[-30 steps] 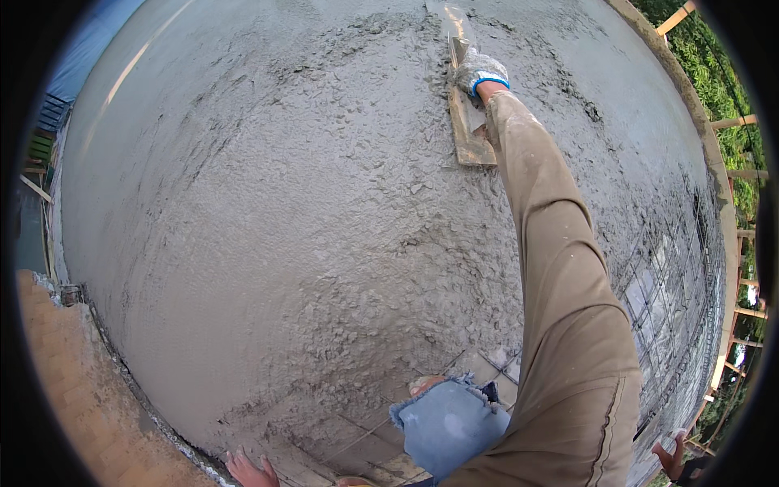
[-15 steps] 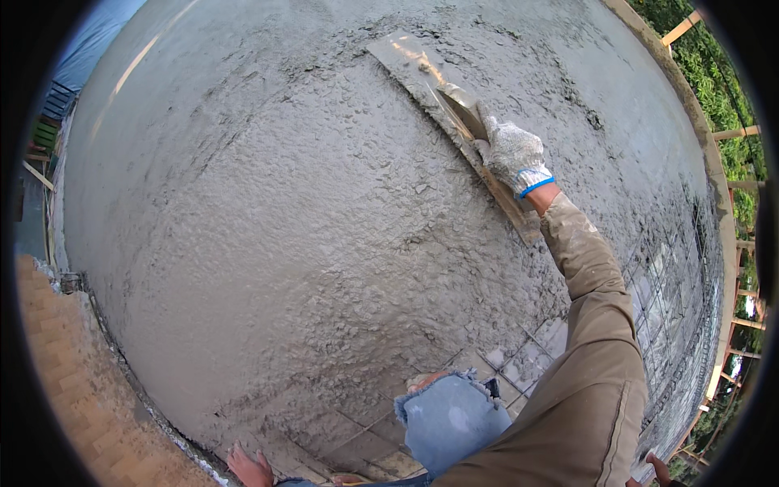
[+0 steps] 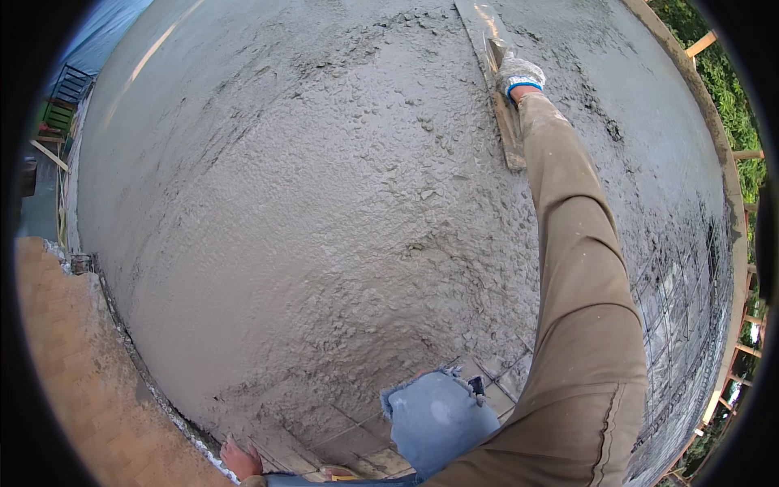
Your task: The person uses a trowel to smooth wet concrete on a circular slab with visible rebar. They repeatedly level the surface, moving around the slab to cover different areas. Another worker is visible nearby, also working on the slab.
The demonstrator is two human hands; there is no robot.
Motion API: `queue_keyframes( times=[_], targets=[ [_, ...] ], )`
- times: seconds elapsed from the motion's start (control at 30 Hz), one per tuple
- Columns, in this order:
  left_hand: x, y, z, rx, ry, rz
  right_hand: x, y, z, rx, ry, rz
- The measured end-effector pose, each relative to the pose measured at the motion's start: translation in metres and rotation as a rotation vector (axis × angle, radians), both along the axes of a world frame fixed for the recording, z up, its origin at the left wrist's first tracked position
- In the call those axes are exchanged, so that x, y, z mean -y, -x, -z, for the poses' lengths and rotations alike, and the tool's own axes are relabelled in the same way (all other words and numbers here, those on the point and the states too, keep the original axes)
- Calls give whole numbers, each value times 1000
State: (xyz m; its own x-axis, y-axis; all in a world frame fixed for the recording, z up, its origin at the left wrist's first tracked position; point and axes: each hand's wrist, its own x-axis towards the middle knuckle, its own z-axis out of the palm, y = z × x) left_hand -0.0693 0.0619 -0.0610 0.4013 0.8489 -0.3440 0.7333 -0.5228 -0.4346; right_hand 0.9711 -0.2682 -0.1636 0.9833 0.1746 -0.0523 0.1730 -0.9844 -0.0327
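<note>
Our gloved right hand (image 3: 519, 75) grips a long flat wooden float (image 3: 497, 77) far out on the wet grey concrete (image 3: 324, 227), our bare left hand (image 3: 241, 459) braced flat at the slab edge; overreaching could gouge it.

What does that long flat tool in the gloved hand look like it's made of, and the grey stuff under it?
The long flat tool looks like a wooden board smeared with grey paste, though the coating leaves it unsure. The grey surface looks like wet concrete: lumpy, pebbly, with a damp sheen. The right hand wears a knit fabric glove.
</note>
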Motion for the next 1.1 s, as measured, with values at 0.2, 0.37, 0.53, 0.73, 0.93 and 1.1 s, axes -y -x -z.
queue_keyframes(
  times=[0.2, 0.37, 0.53, 0.73, 0.93, 1.1],
  targets=[
    [38, 16, -32, 25, -26, -114, 17, 0, -5, -113, 46, -41],
    [42, -14, -35, 108, 74, -128, -48, 52, -15, -61, -109, -343],
    [39, -37, -27, 187, 156, -41, -128, 146, -18, -202, -210, -511],
    [55, -23, -47, 341, 217, -35, -136, 231, -40, -287, -202, -639],
    [50, -14, -43, 405, 229, -46, -125, 300, -40, -160, -123, -529],
    [45, -17, -30, 339, 245, -32, -143, 293, -27, -117, -163, -512]
  ],
)
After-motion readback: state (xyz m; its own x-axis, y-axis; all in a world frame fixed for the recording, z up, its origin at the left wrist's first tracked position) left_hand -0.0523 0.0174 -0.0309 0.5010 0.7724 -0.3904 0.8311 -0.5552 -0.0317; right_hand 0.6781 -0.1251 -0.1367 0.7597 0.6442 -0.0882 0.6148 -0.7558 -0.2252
